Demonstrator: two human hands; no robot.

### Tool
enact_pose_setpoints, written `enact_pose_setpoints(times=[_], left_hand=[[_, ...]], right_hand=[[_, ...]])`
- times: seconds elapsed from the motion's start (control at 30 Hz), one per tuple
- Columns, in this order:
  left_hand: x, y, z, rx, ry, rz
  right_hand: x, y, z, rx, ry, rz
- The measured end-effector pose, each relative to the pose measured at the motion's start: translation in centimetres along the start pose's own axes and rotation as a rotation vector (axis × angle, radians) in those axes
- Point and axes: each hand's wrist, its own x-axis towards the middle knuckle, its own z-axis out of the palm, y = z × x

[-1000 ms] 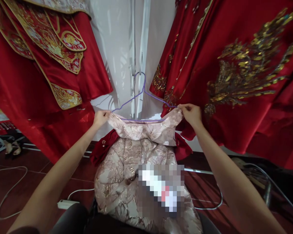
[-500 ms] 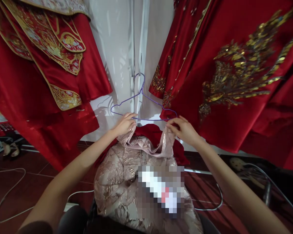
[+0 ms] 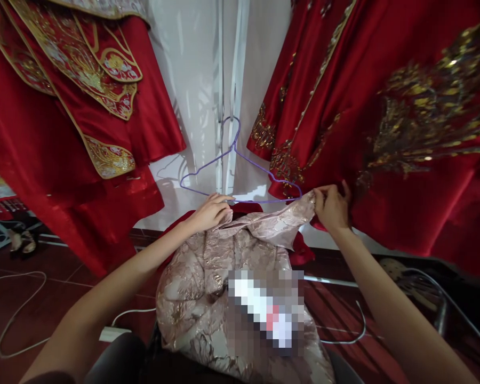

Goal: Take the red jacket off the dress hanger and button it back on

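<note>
A pale pink brocade garment (image 3: 192, 298) with a metallic sheen lies over my lap, its upper edge raised between my hands. My left hand (image 3: 214, 212) is closed on that edge near the middle. Out to the right, my right hand (image 3: 333, 208) pinches a corner of the same edge and draws it taut. Just above the fabric hangs an empty purple wire hanger (image 3: 234, 154), hooked on a white upright pole (image 3: 232, 96). A blurred-out rectangular item (image 3: 264, 314) rests on the garment.
Red embroidered garments hang at left (image 3: 120, 122) and right (image 3: 296, 117). Red cloth (image 3: 304, 250) shows behind the brocade. A pair of shoes (image 3: 22, 242) stands at far left, and white cables (image 3: 20, 320) trail over the dark red floor.
My right hand has moved right and slightly up, pulling the garment's corner with it, so the sagging edge is now stretched. My left hand has shifted slightly right, still holding on.
</note>
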Motion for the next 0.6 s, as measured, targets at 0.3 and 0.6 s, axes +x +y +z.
enact_pose_setpoints(times=[0.3,0.6], left_hand=[[0.1,0.5,0.1,-0.009,-0.015,-0.022],[2.0,4.8,0.3,-0.277,0.111,-0.056]], right_hand=[[0.8,-1.8,-1.5,0.096,0.11,0.015],[5.6,-8.8,-0.1,0.267,-0.025,-0.028]])
